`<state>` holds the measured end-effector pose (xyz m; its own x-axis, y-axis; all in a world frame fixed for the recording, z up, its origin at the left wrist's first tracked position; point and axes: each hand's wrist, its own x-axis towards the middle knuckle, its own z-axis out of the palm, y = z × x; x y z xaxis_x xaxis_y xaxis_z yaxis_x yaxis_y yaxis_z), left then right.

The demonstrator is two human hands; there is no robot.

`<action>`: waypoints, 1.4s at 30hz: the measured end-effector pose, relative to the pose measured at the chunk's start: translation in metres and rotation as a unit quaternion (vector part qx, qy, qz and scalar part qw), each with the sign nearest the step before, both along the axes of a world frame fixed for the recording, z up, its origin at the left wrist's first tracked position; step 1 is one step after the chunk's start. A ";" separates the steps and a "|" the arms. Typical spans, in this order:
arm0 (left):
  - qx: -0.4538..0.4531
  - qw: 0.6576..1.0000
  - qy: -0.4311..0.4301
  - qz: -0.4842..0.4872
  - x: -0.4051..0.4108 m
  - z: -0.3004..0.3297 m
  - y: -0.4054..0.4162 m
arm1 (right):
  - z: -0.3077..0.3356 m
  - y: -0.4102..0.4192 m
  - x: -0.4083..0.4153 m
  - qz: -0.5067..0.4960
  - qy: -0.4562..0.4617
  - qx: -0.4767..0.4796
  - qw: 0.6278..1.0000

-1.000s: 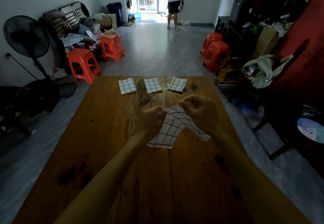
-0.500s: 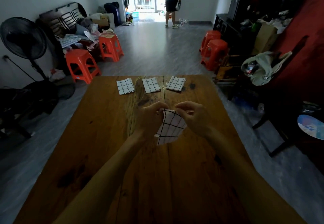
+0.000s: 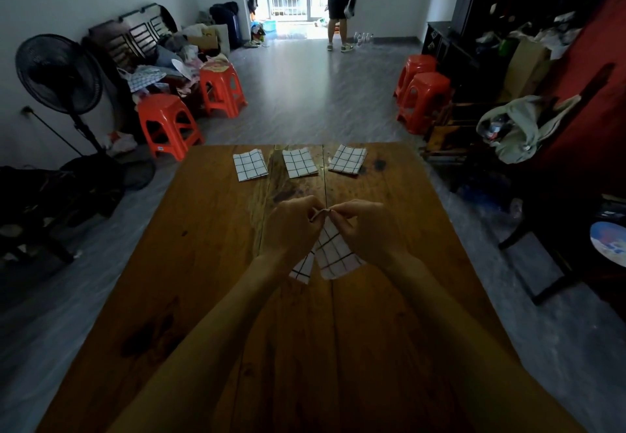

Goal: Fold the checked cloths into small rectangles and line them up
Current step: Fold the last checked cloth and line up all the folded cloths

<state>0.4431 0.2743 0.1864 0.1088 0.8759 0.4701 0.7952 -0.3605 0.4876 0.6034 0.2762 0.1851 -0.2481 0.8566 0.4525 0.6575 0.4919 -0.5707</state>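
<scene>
The fingertips of the left hand (image 3: 294,227) and the right hand (image 3: 367,229) meet at the top edge of a checked cloth (image 3: 333,253). Both hands pinch that edge with curled fingers. I think they hold it up high so the cloth hangs straight and the corners can be matched for the next fold. The cloth hangs down between the two wrists, just above the middle of the wooden table (image 3: 210,263). Both hands are raised, knuckles up, and close together. Both forearms reach in from the near edge.

At the far end of the table lie three folded cloths (image 3: 300,163) in a row. They are small rectangles, side by side but not touching. The right one is turned a bit.
</scene>
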 end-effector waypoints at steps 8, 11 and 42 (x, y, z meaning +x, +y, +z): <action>0.064 0.990 0.110 -0.065 -0.011 0.006 -0.008 | 0.007 0.000 -0.001 -0.015 -0.034 0.030 0.999; 0.077 0.983 0.147 -0.074 -0.015 0.010 -0.009 | 0.009 0.000 0.000 -0.015 -0.064 0.042 0.997; -0.082 0.991 0.105 -0.019 0.015 -0.004 0.000 | -0.003 -0.004 0.019 -0.100 -0.089 -0.017 0.991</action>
